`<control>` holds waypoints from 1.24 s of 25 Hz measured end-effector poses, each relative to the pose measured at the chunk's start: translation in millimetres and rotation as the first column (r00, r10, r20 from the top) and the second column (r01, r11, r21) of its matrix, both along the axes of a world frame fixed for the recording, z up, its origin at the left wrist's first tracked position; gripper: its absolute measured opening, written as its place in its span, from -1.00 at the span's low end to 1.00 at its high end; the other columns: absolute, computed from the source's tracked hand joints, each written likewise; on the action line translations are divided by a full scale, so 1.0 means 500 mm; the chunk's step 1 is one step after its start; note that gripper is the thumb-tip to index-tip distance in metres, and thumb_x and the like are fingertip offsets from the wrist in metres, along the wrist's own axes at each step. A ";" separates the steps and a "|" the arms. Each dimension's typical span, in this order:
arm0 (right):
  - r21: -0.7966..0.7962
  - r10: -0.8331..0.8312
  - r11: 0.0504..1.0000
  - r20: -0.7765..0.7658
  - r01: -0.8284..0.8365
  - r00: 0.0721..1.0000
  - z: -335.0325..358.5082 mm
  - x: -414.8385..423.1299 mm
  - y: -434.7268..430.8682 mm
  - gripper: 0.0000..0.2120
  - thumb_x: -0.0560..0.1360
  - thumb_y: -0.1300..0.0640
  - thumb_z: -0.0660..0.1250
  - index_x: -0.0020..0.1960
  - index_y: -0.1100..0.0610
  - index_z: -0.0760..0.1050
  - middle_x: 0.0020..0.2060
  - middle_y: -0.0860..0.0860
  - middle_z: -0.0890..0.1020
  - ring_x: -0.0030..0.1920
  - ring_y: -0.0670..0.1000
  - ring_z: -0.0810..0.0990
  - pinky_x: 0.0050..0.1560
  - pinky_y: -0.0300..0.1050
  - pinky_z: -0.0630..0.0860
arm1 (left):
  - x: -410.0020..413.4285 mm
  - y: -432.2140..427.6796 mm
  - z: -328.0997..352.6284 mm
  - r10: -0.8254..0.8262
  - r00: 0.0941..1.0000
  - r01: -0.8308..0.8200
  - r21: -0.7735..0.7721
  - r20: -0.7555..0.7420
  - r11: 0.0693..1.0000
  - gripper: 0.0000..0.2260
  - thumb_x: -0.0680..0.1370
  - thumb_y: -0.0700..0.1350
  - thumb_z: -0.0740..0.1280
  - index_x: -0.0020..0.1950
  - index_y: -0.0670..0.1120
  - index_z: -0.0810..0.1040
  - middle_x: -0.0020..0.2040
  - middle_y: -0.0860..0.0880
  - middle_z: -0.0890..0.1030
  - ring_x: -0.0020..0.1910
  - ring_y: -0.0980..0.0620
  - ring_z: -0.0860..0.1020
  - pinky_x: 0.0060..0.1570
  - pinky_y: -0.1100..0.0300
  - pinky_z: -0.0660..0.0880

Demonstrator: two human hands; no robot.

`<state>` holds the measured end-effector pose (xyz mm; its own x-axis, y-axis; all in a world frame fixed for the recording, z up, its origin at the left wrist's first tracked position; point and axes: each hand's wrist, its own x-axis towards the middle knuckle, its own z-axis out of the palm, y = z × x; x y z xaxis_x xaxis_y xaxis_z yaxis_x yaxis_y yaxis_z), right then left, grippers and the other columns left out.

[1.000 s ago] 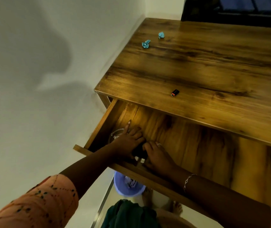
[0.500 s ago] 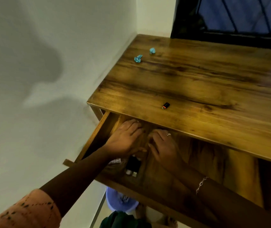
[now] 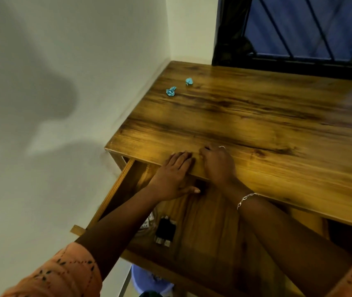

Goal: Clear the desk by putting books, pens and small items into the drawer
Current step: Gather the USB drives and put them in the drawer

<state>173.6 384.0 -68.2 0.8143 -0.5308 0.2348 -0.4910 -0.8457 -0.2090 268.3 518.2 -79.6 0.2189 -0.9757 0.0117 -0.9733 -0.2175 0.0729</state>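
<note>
Drawer [image 3: 209, 224] stands open under desk [image 3: 256, 116]; small black item [image 3: 165, 230] lies inside, front-left; left hand [image 3: 174, 176] flat, fingers straight, on desk's front edge; right hand [image 3: 219, 165] just beside it, fingers curled on desktop, hold undeterminable; two blue scraps [image 3: 171, 91] near far-left corner.

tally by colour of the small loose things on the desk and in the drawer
Blue crumpled paper scraps on the desktop: 2
Black metal-tipped block in the drawer: 1
White printed label, partly hidden: 1
Total: 4
</note>
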 end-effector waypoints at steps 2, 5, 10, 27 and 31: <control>-0.018 0.027 0.999 0.001 -0.027 1.000 0.002 0.003 -0.001 -0.88 0.45 0.31 0.26 -0.11 0.25 0.58 -0.08 0.21 0.61 -0.07 0.26 0.56 -0.12 -0.02 0.49 | 0.001 -0.001 -0.001 0.005 1.000 -0.005 0.013 -0.018 1.000 -0.06 0.32 0.46 -0.07 0.51 -0.14 0.08 0.53 -0.12 0.09 0.52 -0.08 0.00 0.46 0.08 -0.18; 0.004 0.054 0.998 0.127 -0.055 0.990 0.019 -0.025 0.011 -0.89 0.43 0.27 0.31 -0.11 0.24 0.60 -0.12 0.19 0.63 -0.13 0.24 0.58 -0.13 -0.04 0.50 | 0.006 0.002 0.017 0.024 0.990 -0.018 0.040 -0.141 0.999 -0.10 0.36 0.44 0.03 0.51 -0.13 0.10 0.54 -0.12 0.09 0.53 -0.08 0.02 0.49 0.06 -0.09; 0.061 0.297 0.945 0.257 -0.322 0.920 -0.044 -0.150 0.132 -0.75 0.40 0.03 0.22 -0.17 0.11 0.63 -0.20 0.01 0.66 -0.25 -0.03 0.63 -0.18 -0.31 0.41 | 0.011 0.088 0.009 0.163 0.943 -0.232 -0.220 -0.290 0.948 -0.31 0.44 0.27 0.15 0.37 -0.22 0.35 0.41 -0.21 0.32 0.42 -0.16 0.28 0.39 -0.06 0.27; 0.398 0.516 0.813 -0.156 -0.425 0.842 -0.185 -0.139 0.252 -0.62 0.49 0.19 0.20 0.29 0.24 0.37 0.19 0.23 0.50 0.13 0.26 0.50 0.18 0.07 0.41 | -0.087 0.206 -0.035 0.260 0.889 -0.353 -0.205 -0.377 0.913 -0.42 0.48 0.23 0.13 0.34 -0.14 0.40 0.43 -0.13 0.33 0.48 -0.05 0.17 0.37 0.06 0.19; 0.484 0.353 0.818 0.004 -0.311 0.936 -0.162 -0.154 0.239 -0.72 0.47 0.26 0.28 0.18 0.21 0.45 0.12 0.16 0.54 0.12 0.19 0.52 0.12 -0.02 0.42 | -0.119 0.230 -0.040 0.273 0.892 -0.363 -0.210 -0.361 0.908 -0.43 0.50 0.26 0.08 0.30 -0.14 0.42 0.41 -0.14 0.35 0.47 -0.05 0.18 0.38 -0.01 0.22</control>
<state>96.7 503.4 -149.0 0.9662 -0.2531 -0.0483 -0.2315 -0.7704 -0.5940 209.0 633.2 -99.7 0.5526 -0.8223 0.1360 -0.7691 -0.4402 0.4634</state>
